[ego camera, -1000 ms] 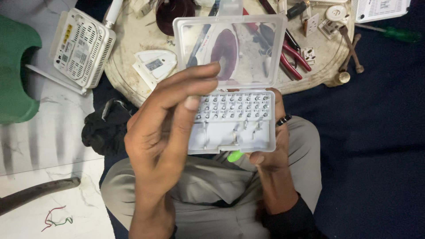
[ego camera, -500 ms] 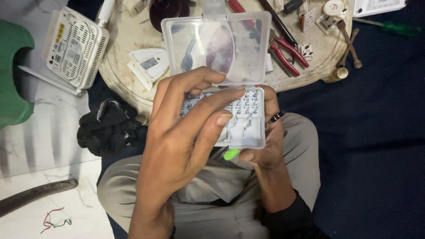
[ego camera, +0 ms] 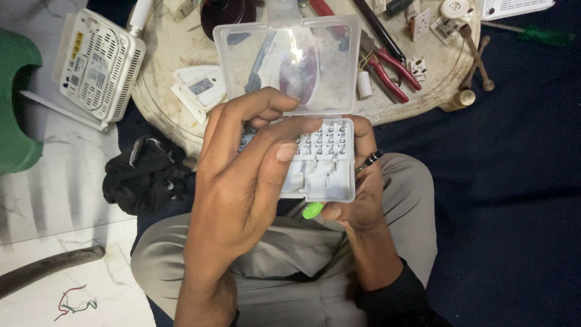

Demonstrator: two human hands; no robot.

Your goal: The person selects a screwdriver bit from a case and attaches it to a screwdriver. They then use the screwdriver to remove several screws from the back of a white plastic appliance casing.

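A clear plastic bit case (ego camera: 324, 175) lies open over my lap, its see-through lid (ego camera: 302, 66) standing up toward the low table. Rows of small metal bits fill the upper half of its tray. My right hand (ego camera: 363, 206) cups the case from underneath and from the right, with a ring on one finger. A small bright green piece (ego camera: 313, 210) pokes out under the case by the right thumb. My left hand (ego camera: 242, 181) reaches over the tray's left side, fingers curled onto the bit rows, thumb stretched across. Whether it pinches a bit is hidden.
A round pale board (ego camera: 163, 54) ahead carries red-handled pliers (ego camera: 390, 72), a white socket part (ego camera: 200, 88) and small fittings. A white router (ego camera: 97, 63) lies to its left. A green-handled screwdriver (ego camera: 538, 34) rests on dark cloth. A black rag (ego camera: 145, 175) and a green plastic object (ego camera: 15, 115) are at left.
My left hand slid from lying flat across the tray to its left side, and its fingers curled onto the bits. The case shifted slightly in my right hand's hold.
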